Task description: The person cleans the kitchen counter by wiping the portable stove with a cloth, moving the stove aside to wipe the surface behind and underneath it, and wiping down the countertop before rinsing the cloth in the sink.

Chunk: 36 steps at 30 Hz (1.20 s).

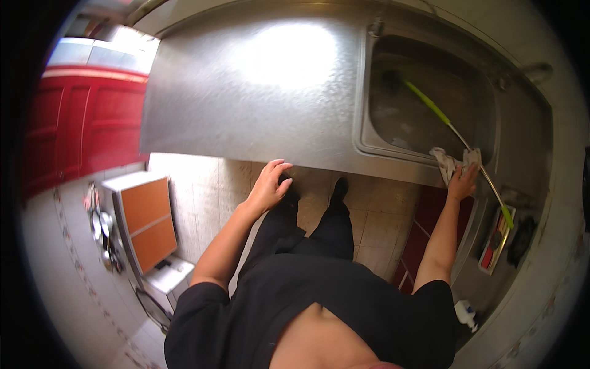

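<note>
My right hand point(462, 183) is on a crumpled, stained white cloth point(446, 165) at the sink's front right corner. Under or beside the cloth passes a thin metal rod with green ends point(458, 134); it slants from inside the stainless steel sink point(364, 138) to the counter on the right. A dark, blurred shape lies at its far end in the basin. My left hand point(272, 184) is at the front edge of the steel countertop point(221, 106), fingers apart and holding nothing. Whether my right fingers also touch the rod is hard to tell.
A tray with utensils point(497, 244), a dark object point(522, 242) and a white pump bottle point(466, 313) are on the right. Faucet fittings point(502, 82) stand behind the sink. At left are red panelled doors point(99, 122), an orange-fronted cabinet point(150, 221) and hanging metal utensils point(102, 226).
</note>
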Available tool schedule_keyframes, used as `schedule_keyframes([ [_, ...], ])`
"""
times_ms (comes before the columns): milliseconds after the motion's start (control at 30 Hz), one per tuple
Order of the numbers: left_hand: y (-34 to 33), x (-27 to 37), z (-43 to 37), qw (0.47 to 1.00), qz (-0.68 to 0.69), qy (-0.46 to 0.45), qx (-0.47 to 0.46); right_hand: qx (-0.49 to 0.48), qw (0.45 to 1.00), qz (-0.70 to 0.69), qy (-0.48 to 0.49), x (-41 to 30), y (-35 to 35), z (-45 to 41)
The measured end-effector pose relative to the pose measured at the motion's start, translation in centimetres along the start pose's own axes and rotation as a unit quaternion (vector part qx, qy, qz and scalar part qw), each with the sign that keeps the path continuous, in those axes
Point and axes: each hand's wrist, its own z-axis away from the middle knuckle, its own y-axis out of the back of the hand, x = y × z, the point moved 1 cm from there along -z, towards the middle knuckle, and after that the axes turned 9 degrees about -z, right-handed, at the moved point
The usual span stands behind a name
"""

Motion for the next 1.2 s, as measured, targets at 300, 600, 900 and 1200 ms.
schedule_keyframes([
  [300,4.9,-6.3,4.2,0.995,0.019,0.071,0.062,-0.006,0.968,-0.142,0.207,-29.7,0.0,17.7],
  [600,14.7,-24.4,12.7,0.974,0.068,0.118,0.181,-0.155,0.857,-0.197,0.451,-57.6,-1.7,30.9],
  [900,24.2,-42.4,26.8,0.902,0.131,0.305,0.276,-0.25,0.773,-0.234,0.534,-93.6,-2.2,51.3],
  [1200,21.0,-47.5,36.8,0.781,0.217,0.445,0.38,-0.479,0.642,-0.359,0.48,-118.3,-7.1,68.9],
])
